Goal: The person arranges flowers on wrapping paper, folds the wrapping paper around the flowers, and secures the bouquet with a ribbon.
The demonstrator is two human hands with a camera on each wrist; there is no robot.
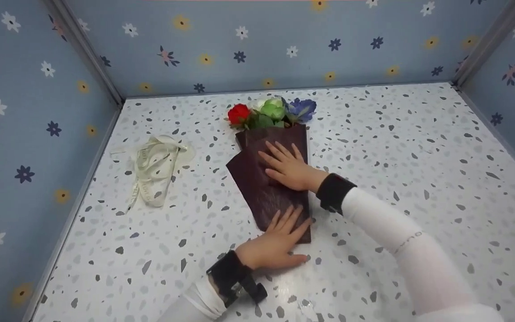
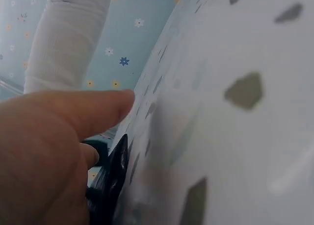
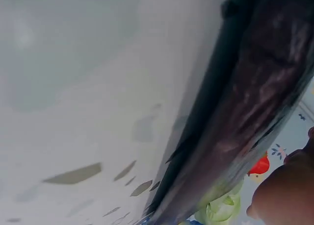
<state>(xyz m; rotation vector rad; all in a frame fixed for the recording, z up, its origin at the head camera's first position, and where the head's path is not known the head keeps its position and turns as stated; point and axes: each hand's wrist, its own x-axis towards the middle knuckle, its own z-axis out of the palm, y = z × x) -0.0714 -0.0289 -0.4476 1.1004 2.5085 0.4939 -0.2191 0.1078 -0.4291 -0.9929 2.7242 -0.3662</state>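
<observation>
Maroon wrap point(image 1: 262, 192) under 2 hands point(image 1: 289, 171) point(image 1: 273, 246); ribbon point(image 1: 143, 157) lettering blurred.

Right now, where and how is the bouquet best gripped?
Probably round the wrap's narrow lower end, from the near side: the bouquet lies flat and tapers that way, with the blooms at the far end. The left hand rests there, fingers extended, so they'd need to curl.

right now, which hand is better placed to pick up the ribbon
Probably the left hand: its wrist is on the same side of the wrapper as the ribbon, with bare tabletop between. The right hand has its wrist on the opposite side, so it would likely reach across.
</observation>
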